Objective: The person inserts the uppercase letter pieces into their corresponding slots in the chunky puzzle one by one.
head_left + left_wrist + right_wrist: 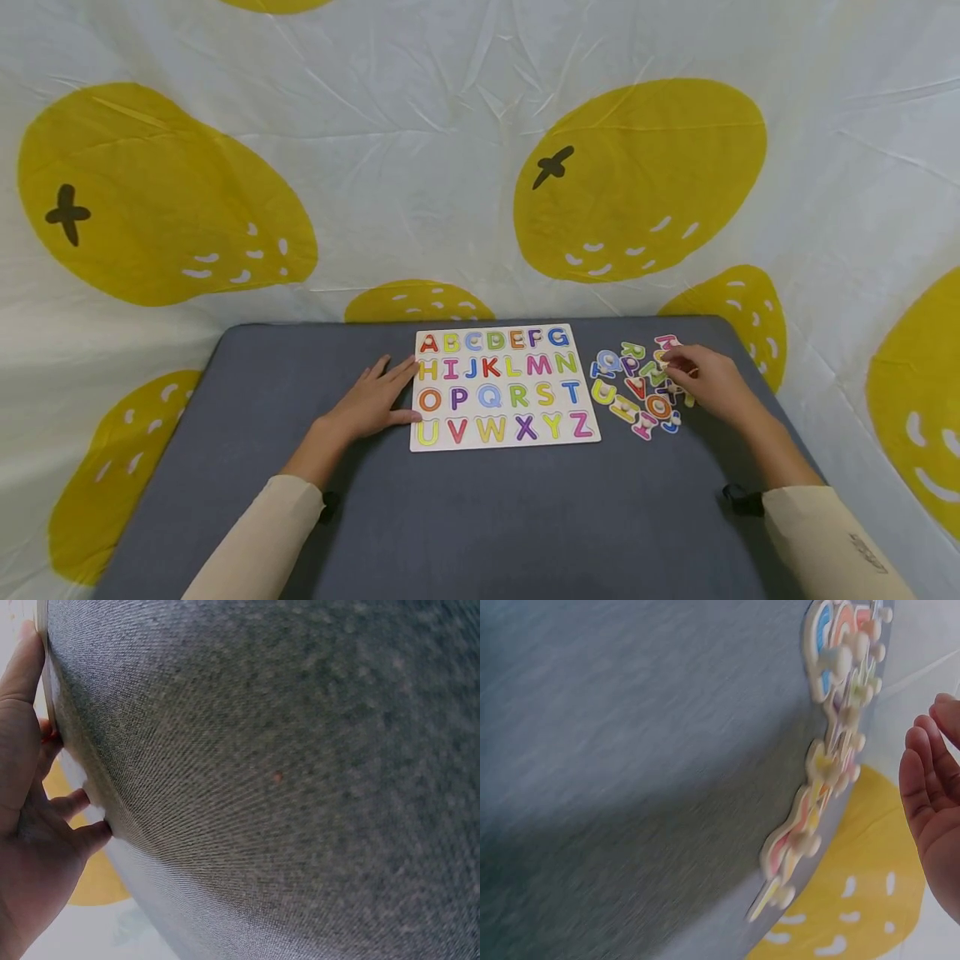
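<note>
A white alphabet puzzle board (468, 425) lies on the table, its printed letters running in rows from A to Z. Small knobs show on letters in the top row. My left hand (372, 398) rests at the board's left edge with fingers spread; the left wrist view shows its thumb (24, 667) against that edge. To the board's right lies a loose pile of knobbed letter pieces, among them a yellow U (602, 392) and an orange O (658, 407). Above the pile's right side hovers my right hand (708, 379), fingers loosely bent, apart from the pieces in the right wrist view.
The dark grey table (480, 525) is covered in cloth. Behind it hangs a white curtain (420, 192) with large yellow fruit prints, close to the table's far edge. In the right wrist view, wooden knobs (838, 661) stick up from the pieces.
</note>
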`<action>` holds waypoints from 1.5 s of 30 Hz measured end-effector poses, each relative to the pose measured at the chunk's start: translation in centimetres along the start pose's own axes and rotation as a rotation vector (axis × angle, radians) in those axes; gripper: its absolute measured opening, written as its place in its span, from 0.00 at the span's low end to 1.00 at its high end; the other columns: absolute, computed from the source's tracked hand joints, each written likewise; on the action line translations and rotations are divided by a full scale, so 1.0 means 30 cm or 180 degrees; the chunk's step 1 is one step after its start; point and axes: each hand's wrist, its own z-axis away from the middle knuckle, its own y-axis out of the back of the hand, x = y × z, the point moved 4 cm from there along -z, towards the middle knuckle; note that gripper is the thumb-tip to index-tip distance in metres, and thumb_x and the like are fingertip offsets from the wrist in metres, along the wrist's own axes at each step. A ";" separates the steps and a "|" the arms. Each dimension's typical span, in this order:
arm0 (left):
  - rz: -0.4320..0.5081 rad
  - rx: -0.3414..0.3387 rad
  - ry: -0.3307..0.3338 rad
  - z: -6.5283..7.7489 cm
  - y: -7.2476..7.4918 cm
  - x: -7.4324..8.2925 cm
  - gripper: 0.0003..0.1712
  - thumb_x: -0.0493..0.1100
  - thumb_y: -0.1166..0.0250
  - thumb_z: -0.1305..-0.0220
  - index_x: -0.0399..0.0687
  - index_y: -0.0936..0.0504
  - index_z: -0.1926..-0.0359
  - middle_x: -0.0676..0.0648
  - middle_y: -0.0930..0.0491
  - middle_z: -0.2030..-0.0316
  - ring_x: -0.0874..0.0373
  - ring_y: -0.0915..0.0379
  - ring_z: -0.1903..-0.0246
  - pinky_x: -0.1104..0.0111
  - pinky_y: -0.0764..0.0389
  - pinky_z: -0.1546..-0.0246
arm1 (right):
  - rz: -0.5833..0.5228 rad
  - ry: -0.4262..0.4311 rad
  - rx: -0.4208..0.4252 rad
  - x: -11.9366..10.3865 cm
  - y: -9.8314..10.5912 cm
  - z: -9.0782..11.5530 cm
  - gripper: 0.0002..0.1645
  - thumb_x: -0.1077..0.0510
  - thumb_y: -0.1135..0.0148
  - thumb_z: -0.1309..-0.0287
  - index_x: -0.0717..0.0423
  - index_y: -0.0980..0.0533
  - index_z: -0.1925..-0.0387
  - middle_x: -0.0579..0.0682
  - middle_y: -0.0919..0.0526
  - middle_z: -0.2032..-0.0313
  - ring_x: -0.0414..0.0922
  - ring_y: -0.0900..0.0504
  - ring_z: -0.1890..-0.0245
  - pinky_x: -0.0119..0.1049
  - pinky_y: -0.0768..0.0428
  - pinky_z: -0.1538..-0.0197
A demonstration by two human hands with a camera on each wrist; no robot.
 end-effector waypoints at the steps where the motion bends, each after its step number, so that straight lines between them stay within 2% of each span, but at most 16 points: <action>1: -0.0001 -0.0004 0.0003 0.000 0.000 0.000 0.56 0.68 0.33 0.35 0.50 0.46 0.18 0.46 0.47 0.18 0.31 0.59 0.20 0.33 0.50 0.26 | 0.0015 -0.0017 0.0004 0.009 0.001 0.008 0.15 0.61 0.29 0.37 0.64 0.17 0.50 0.56 0.14 0.61 0.50 0.17 0.64 0.31 0.19 0.63; 7: 0.0009 0.0015 0.0003 0.000 0.001 0.001 0.56 0.67 0.33 0.36 0.49 0.46 0.18 0.46 0.47 0.18 0.31 0.58 0.20 0.33 0.50 0.25 | -0.0021 -0.0041 0.0021 0.045 0.001 0.056 0.14 0.62 0.29 0.37 0.63 0.17 0.51 0.55 0.14 0.61 0.49 0.18 0.64 0.29 0.19 0.63; 12: 0.0024 0.0017 -0.0010 0.001 0.006 0.006 0.56 0.67 0.32 0.36 0.48 0.45 0.18 0.45 0.46 0.19 0.30 0.58 0.20 0.33 0.50 0.25 | 0.0015 -0.0018 0.0106 0.046 -0.010 0.098 0.14 0.61 0.26 0.40 0.62 0.15 0.52 0.52 0.14 0.63 0.41 0.20 0.67 0.27 0.20 0.64; 17: 0.0005 0.0034 -0.0003 0.004 0.013 0.007 0.56 0.67 0.32 0.36 0.48 0.45 0.18 0.45 0.46 0.19 0.30 0.57 0.21 0.33 0.49 0.26 | 0.0083 0.0334 0.0199 -0.003 -0.049 0.110 0.14 0.62 0.23 0.45 0.60 0.14 0.57 0.46 0.16 0.68 0.35 0.25 0.70 0.31 0.22 0.67; 21: 0.0015 0.0043 -0.0017 0.002 0.012 0.003 0.56 0.67 0.32 0.36 0.48 0.45 0.18 0.45 0.46 0.19 0.30 0.57 0.21 0.33 0.49 0.26 | 0.0117 0.0520 0.0199 -0.050 -0.086 0.106 0.13 0.63 0.22 0.46 0.60 0.14 0.58 0.45 0.17 0.69 0.37 0.26 0.71 0.34 0.23 0.67; 28: 0.0039 0.0044 -0.0016 0.002 0.009 0.004 0.56 0.67 0.32 0.36 0.49 0.45 0.18 0.46 0.46 0.19 0.30 0.58 0.20 0.33 0.49 0.26 | 0.0080 0.0667 0.0102 -0.120 -0.132 0.100 0.16 0.65 0.24 0.46 0.59 0.14 0.54 0.49 0.18 0.66 0.40 0.23 0.70 0.36 0.23 0.67; 35: 0.0028 0.0047 -0.0049 0.001 0.005 0.003 0.56 0.67 0.32 0.36 0.49 0.45 0.18 0.46 0.46 0.19 0.31 0.58 0.20 0.33 0.49 0.26 | 0.0140 0.1112 0.0055 -0.162 -0.174 0.084 0.14 0.68 0.23 0.49 0.58 0.13 0.58 0.46 0.18 0.66 0.40 0.25 0.68 0.39 0.22 0.65; 38: 0.0041 0.0038 -0.0037 0.002 0.004 0.002 0.56 0.67 0.32 0.36 0.49 0.45 0.18 0.46 0.46 0.19 0.31 0.58 0.20 0.33 0.49 0.26 | 0.0152 0.1138 -0.0021 -0.166 -0.187 0.074 0.13 0.68 0.24 0.48 0.57 0.14 0.60 0.44 0.19 0.67 0.39 0.25 0.68 0.39 0.22 0.64; 45: 0.0025 0.0050 -0.0036 -0.001 0.000 -0.004 0.56 0.68 0.33 0.36 0.50 0.46 0.18 0.47 0.47 0.18 0.31 0.58 0.20 0.33 0.50 0.25 | 0.0283 0.0971 -0.0197 -0.166 -0.188 0.055 0.10 0.68 0.24 0.46 0.57 0.14 0.61 0.45 0.20 0.68 0.39 0.27 0.69 0.40 0.22 0.63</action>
